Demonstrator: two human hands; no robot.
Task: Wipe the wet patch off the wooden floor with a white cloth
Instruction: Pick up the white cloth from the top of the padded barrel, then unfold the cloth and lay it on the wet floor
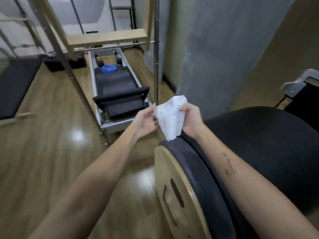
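A white cloth [170, 116] hangs folded between both my hands, held out in front of me at about chest height. My left hand [146, 119] pinches its left edge with thumb and fingers. My right hand [191, 119] grips its right side, fingers curled round it. The glossy wooden floor [51, 152] stretches below and to the left, with bright light reflections on it. I cannot tell a wet patch from those reflections.
A black padded barrel with a wooden side panel [174, 195] stands right under my arms. A reformer machine [117, 94] with a blue item [108, 68] on it lies ahead inside a wood-and-metal frame. A grey pillar [224, 49] rises at the right; a dark mat [15, 88] lies left.
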